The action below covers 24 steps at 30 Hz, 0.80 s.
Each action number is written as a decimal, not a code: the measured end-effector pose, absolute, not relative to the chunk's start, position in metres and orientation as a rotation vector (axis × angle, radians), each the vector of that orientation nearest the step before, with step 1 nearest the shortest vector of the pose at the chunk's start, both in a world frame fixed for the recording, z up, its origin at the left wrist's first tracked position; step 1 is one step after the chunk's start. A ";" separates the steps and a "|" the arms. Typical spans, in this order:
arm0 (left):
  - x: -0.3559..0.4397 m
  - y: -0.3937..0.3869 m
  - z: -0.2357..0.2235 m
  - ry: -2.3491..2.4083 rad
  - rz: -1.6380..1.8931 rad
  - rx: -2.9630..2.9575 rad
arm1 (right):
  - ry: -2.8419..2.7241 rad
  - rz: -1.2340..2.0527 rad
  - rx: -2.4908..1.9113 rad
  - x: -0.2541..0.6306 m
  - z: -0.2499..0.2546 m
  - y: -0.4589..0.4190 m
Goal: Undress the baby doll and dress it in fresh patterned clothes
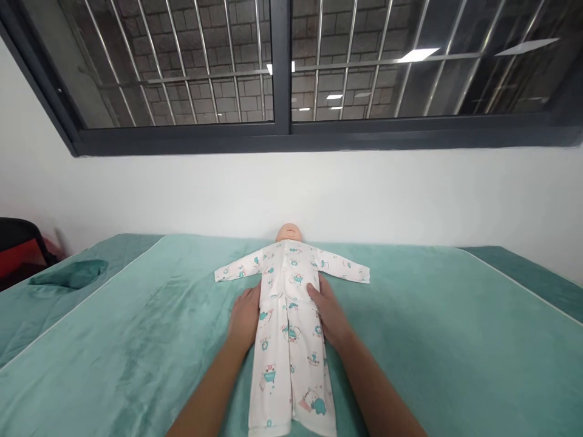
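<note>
A baby doll lies on its back on the bed, its bald head point(289, 232) toward the wall. It wears a white long-sleeved baby top point(291, 270) and white baby pants point(289, 352), both printed with small teal and pink figures. The sleeves spread out to either side; no doll hands or feet show. My left hand point(246, 312) grips the doll's side at the waist, its fingertips tucked out of sight against the cloth. On the opposite side my right hand point(331, 311) is closed around the waist, thumb on top of the fabric and the other fingers mostly hidden.
A teal plush blanket point(423, 340) with pale piping covers the bed. Folded teal cloth point(68, 274) lies at the left, near a black and red chair point(20, 252). Behind the bed stands a white wall point(364, 194) below a dark-framed window point(281, 136) with metal bars.
</note>
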<state>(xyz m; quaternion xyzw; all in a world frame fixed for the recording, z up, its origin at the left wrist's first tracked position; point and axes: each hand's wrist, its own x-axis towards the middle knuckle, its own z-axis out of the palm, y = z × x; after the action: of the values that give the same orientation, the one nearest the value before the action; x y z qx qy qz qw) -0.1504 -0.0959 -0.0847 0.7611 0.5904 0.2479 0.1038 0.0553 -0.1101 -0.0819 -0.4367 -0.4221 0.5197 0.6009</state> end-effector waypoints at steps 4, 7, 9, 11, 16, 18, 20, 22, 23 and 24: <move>-0.150 -0.098 -0.084 1.762 0.741 2.243 | -0.933 1.267 -0.958 0.056 -0.086 -0.107; -0.149 -0.099 -0.084 1.893 0.737 2.217 | -0.979 1.110 -1.119 0.054 -0.090 -0.105; -0.150 -0.100 -0.085 2.001 0.702 2.205 | -1.046 0.905 -1.283 0.053 -0.094 -0.106; -0.153 -0.100 -0.087 2.050 0.648 2.234 | -1.184 0.712 -1.400 0.057 -0.098 -0.108; -0.176 -0.100 -0.091 2.029 0.472 2.355 | -1.699 0.259 -1.663 0.108 -0.108 -0.116; -0.188 -0.101 -0.092 2.020 0.437 2.368 | -1.831 0.132 -1.794 0.139 -0.111 -0.122; -0.199 -0.103 -0.092 2.014 0.411 2.366 | -1.912 0.055 -1.918 0.168 -0.114 -0.128; -0.211 -0.106 -0.092 2.001 0.387 2.363 | -1.959 -0.003 -2.021 0.192 -0.116 -0.136; -0.217 -0.108 -0.091 1.994 0.373 2.365 | -1.977 -0.028 -2.063 0.202 -0.116 -0.140; -0.225 -0.110 -0.090 1.991 0.358 2.367 | -1.988 -0.052 -2.102 0.211 -0.117 -0.144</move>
<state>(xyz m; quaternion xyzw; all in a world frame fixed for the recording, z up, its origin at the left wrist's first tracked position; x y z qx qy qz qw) -0.2252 -0.1100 -0.0899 0.7602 0.6393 0.1149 0.0140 0.2106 -0.1438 -0.1170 -0.7209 -0.6817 -0.0179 0.1234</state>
